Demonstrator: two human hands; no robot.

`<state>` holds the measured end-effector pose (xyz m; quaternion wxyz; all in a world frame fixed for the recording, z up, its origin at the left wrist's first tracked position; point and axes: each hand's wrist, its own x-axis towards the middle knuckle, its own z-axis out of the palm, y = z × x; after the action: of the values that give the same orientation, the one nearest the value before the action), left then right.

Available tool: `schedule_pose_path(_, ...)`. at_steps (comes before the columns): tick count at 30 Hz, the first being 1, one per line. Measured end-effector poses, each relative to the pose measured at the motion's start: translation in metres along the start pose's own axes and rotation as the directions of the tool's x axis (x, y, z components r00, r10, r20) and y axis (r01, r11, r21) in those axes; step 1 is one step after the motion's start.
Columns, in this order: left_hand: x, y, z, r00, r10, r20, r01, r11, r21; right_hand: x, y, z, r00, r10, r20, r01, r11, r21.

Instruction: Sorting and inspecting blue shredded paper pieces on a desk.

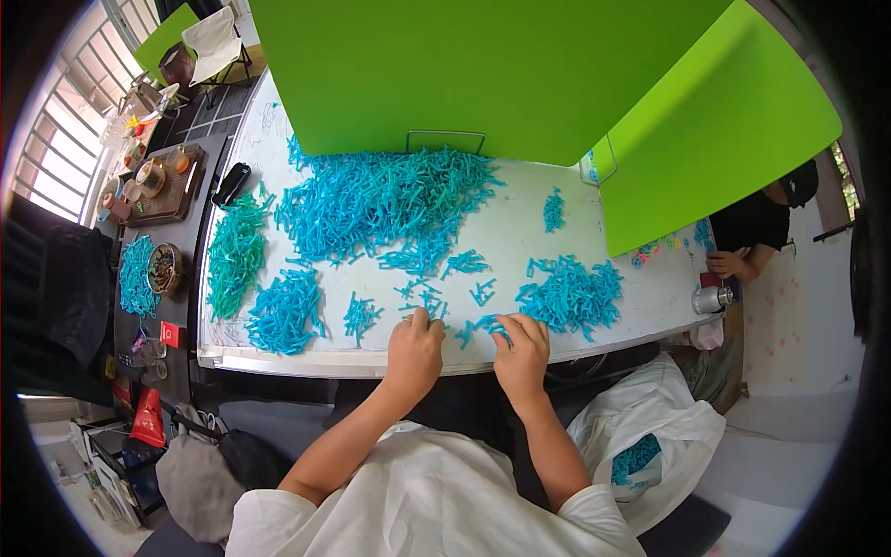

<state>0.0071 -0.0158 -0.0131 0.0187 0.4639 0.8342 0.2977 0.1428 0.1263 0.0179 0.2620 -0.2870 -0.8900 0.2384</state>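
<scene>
At the near edge of the white table (520, 218), my left hand (414, 353) is closed with its knuckles up. Its fingertips are beside a few loose blue plastic pieces (429, 304), and what they hold is hidden. My right hand (523, 357) pinches at a small blue plastic piece (489, 324). Just right of that hand spreads a mid-sized heap of blue pieces (574, 295). Left of my left hand lie a small cluster (361, 317) and a larger heap (285, 311). The biggest blue pile (385, 200) covers the far middle of the table.
Green pieces (237, 255) lie along the left edge, below a black case (231, 185). Tall green panels (483, 74) stand at the back and right. A white bag (682, 422) with blue pieces sits lower right. Another person's hand (733, 266) rests at the table's right end.
</scene>
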Motion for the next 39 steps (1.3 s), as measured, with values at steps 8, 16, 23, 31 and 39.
schedule_pose_path(8,-0.004,0.009,-0.036,0.977,-0.205,-0.062,0.178,0.939,-0.294,0.019,-0.010,0.006,0.999,-0.036,0.011,0.037,0.991,-0.132)
schedule_pose_path(16,-0.040,-0.029,-0.040,0.810,-0.556,0.188,0.522,0.536,-0.663,0.074,-0.025,0.061,0.988,-0.092,0.125,0.084,0.994,0.072)
schedule_pose_path(23,-0.047,-0.031,-0.038,0.797,-0.550,0.248,0.521,0.421,-0.742,0.085,-0.029,0.105,0.976,-0.155,0.155,0.158,0.987,-0.003)
schedule_pose_path(31,-0.045,-0.036,-0.037,0.783,-0.552,0.288,0.538,0.367,-0.759,0.104,-0.036,0.101,0.972,-0.039,0.231,0.018,0.995,0.093)
schedule_pose_path(39,-0.046,-0.038,-0.037,0.776,-0.549,0.308,0.541,0.330,-0.774,0.107,-0.041,0.110,0.899,-0.318,0.303,0.347,0.937,-0.047)
